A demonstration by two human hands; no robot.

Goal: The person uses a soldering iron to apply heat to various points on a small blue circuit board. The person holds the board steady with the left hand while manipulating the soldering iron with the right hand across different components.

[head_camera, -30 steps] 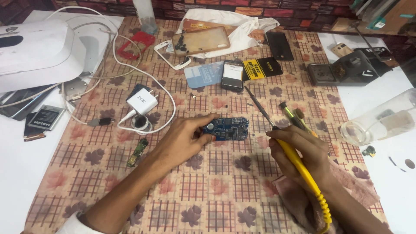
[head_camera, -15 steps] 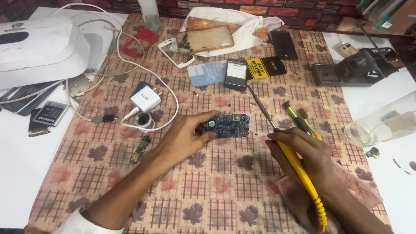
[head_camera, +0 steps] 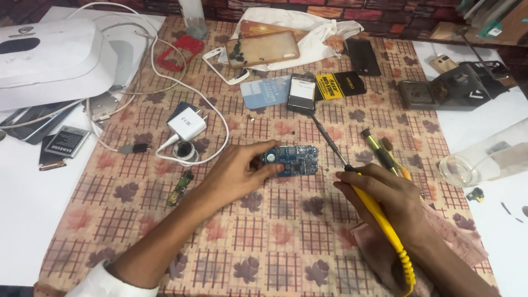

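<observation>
pinning the small blue circuit board, left hand fingers pressed down; right hand clenched round the yellow-handled soldering iron, whose hot tip could scorch the patterned cloth.

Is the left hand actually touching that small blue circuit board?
Touching. The head view shows the left hand with its fingertips pressed on the left end of the small blue circuit board lying on the checked cloth.
</observation>
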